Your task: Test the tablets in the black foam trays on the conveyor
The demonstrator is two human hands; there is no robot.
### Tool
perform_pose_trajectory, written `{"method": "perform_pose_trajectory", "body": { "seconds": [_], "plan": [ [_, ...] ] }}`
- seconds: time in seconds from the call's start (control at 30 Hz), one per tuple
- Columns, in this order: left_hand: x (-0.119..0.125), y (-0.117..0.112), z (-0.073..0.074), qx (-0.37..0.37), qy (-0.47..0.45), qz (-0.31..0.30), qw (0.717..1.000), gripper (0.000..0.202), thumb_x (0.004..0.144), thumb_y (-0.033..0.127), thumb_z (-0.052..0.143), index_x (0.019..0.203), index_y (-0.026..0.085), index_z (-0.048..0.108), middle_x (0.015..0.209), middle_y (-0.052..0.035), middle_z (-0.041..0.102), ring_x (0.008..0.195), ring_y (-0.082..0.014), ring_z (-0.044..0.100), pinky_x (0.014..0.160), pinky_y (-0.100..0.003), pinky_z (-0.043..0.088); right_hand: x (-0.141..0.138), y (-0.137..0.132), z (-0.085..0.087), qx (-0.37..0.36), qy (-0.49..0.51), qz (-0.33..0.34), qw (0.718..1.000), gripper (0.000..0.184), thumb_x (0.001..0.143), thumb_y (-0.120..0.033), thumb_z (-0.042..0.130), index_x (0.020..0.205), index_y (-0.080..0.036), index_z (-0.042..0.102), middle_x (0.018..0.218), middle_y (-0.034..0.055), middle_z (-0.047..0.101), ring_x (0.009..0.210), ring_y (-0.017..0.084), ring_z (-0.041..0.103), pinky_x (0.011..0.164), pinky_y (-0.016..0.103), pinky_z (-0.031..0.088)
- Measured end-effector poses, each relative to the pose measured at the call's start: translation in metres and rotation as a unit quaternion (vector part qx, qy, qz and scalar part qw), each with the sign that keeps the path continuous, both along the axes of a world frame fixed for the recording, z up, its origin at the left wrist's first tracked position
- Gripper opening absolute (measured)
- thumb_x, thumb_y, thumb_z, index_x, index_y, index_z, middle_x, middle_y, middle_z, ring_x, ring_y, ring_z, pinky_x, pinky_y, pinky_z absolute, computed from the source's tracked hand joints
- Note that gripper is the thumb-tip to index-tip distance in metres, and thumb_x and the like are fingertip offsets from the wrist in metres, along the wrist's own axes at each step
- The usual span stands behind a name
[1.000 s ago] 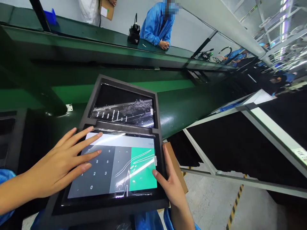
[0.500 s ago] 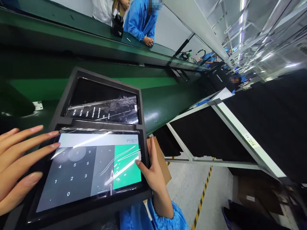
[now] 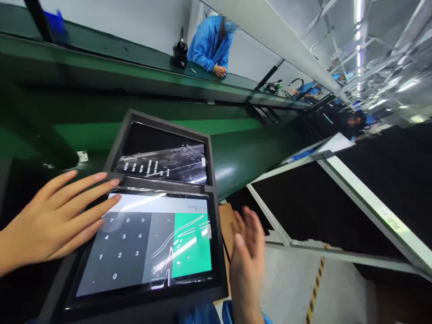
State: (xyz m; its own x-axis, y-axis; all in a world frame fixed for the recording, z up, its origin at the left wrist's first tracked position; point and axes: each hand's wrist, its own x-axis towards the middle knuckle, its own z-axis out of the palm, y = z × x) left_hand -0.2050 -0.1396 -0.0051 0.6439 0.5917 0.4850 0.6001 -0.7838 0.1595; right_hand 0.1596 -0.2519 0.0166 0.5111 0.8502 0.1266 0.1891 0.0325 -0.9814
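Two tablets lie in a dark foam tray with two recesses. The nearer tablet [image 3: 151,252] shows a calculator with a white display strip and a green panel, under wrinkled clear film. The farther tablet [image 3: 164,153] has a black screen with white lines of text and also a film. My left hand [image 3: 67,216] is open, fingers stretched over the left edge of the tray [image 3: 221,252] and the near tablet's top corner. Off the tray's right side is my right hand [image 3: 248,261], open, slightly blurred, fingers apart and holding nothing.
A green conveyor belt [image 3: 243,155] runs behind the tray. Beyond it a person in blue [image 3: 211,45] leans on a ledge beside a black device [image 3: 180,53]. A cardboard piece [image 3: 226,220] and a white frame with black panels [image 3: 303,207] stand to the right.
My right hand has let go of the tray's right edge and moved off to the right. My left hand has shifted further over the tray's left edge. The view has swung slightly.
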Motion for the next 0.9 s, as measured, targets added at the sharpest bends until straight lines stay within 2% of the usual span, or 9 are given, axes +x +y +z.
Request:
{"method": "perform_pose_trajectory", "body": {
  "seconds": [0.07, 0.13, 0.2, 0.27, 0.3, 0.43, 0.57, 0.7, 0.9],
  "plan": [
    [0.008, 0.024, 0.007, 0.008, 0.024, 0.003, 1.000, 0.058, 0.092, 0.023, 0.048, 0.150, 0.028, 0.040, 0.157, -0.0066, 0.041, 0.150, -0.0293, 0.027, 0.124, -0.056, 0.019, -0.024, -0.006, 0.005, 0.090, -0.056, -0.026, 0.994, 0.048, 0.098, -0.024, 0.052, 0.146, -0.031, 0.044, 0.154, 0.0060, 0.046, 0.139, 0.025, 0.049, 0.118, 0.052, 0.037],
    [0.016, 0.044, 0.010, -0.015, 0.038, 0.024, 0.999, 0.044, 0.097, 0.025, 0.041, 0.140, 0.023, 0.052, 0.151, -0.0102, 0.048, 0.148, -0.0320, 0.030, 0.120, -0.060, 0.027, -0.050, -0.011, 0.007, 0.142, -0.172, 0.110, 0.969, 0.047, 0.097, -0.024, 0.052, 0.144, -0.026, 0.047, 0.141, 0.0089, 0.059, 0.131, 0.025, 0.057, 0.113, 0.047, 0.045],
    [0.023, 0.056, 0.010, -0.023, 0.043, 0.046, 0.998, 0.043, 0.100, 0.029, 0.036, 0.136, 0.019, 0.056, 0.150, -0.0123, 0.049, 0.147, -0.0337, 0.032, 0.117, -0.062, 0.030, -0.072, -0.012, 0.006, 0.180, -0.313, 0.269, 0.893, 0.044, 0.094, -0.028, 0.056, 0.138, -0.021, 0.054, 0.128, 0.0104, 0.068, 0.128, 0.026, 0.059, 0.113, 0.046, 0.045],
    [0.026, 0.058, 0.008, -0.015, 0.045, 0.062, 0.997, 0.045, 0.101, 0.031, 0.034, 0.137, 0.017, 0.056, 0.152, -0.0137, 0.046, 0.147, -0.0351, 0.032, 0.117, -0.064, 0.029, -0.086, -0.010, 0.005, 0.214, -0.403, 0.327, 0.828, 0.037, 0.092, -0.028, 0.058, 0.128, -0.018, 0.059, 0.121, 0.0104, 0.071, 0.131, 0.027, 0.056, 0.117, 0.047, 0.040],
    [0.027, 0.057, 0.007, -0.012, 0.047, 0.067, 0.997, 0.046, 0.101, 0.033, 0.033, 0.138, 0.017, 0.055, 0.153, -0.0139, 0.045, 0.147, -0.0355, 0.031, 0.117, -0.065, 0.029, -0.090, -0.008, 0.005, 0.217, -0.423, 0.328, 0.816, 0.034, 0.091, -0.027, 0.058, 0.124, -0.017, 0.061, 0.121, 0.0105, 0.071, 0.133, 0.027, 0.054, 0.119, 0.047, 0.038],
    [0.027, 0.055, 0.002, -0.042, 0.059, 0.077, 0.994, 0.048, 0.102, 0.037, 0.029, 0.137, 0.021, 0.057, 0.155, -0.0115, 0.042, 0.148, -0.0357, 0.029, 0.115, -0.068, 0.030, -0.093, -0.006, 0.010, 0.178, -0.449, 0.344, 0.805, 0.037, 0.088, -0.025, 0.060, 0.124, -0.017, 0.059, 0.126, 0.0104, 0.068, 0.140, 0.028, 0.046, 0.120, 0.048, 0.035],
    [0.027, 0.058, 0.000, -0.089, 0.043, 0.098, 0.990, 0.048, 0.102, 0.039, 0.027, 0.137, 0.024, 0.056, 0.157, -0.0094, 0.041, 0.149, -0.0347, 0.028, 0.115, -0.070, 0.029, -0.097, -0.009, 0.017, 0.122, -0.464, 0.386, 0.788, 0.051, 0.085, -0.020, 0.063, 0.135, -0.018, 0.051, 0.137, 0.0070, 0.064, 0.147, 0.028, 0.037, 0.127, 0.049, 0.018],
    [0.024, 0.056, 0.005, -0.063, -0.005, 0.105, 0.992, 0.049, 0.101, 0.037, 0.032, 0.143, 0.020, 0.047, 0.157, -0.0122, 0.039, 0.150, -0.0354, 0.025, 0.117, -0.071, 0.024, -0.106, -0.008, 0.023, 0.094, -0.440, 0.409, 0.794, 0.044, 0.088, -0.021, 0.063, 0.129, -0.019, 0.050, 0.135, 0.0030, 0.066, 0.146, 0.020, 0.039, 0.129, 0.041, 0.007],
    [0.020, 0.050, 0.005, -0.014, -0.026, 0.105, 0.994, 0.047, 0.100, 0.035, 0.032, 0.138, 0.013, 0.050, 0.152, -0.0157, 0.045, 0.148, -0.0359, 0.029, 0.118, -0.068, 0.024, -0.113, 0.001, 0.029, 0.031, -0.463, 0.528, 0.712, 0.064, 0.091, -0.037, 0.066, 0.145, -0.014, 0.039, 0.142, 0.0010, 0.061, 0.152, 0.019, 0.026, 0.124, 0.039, -0.018]
  ]
}}
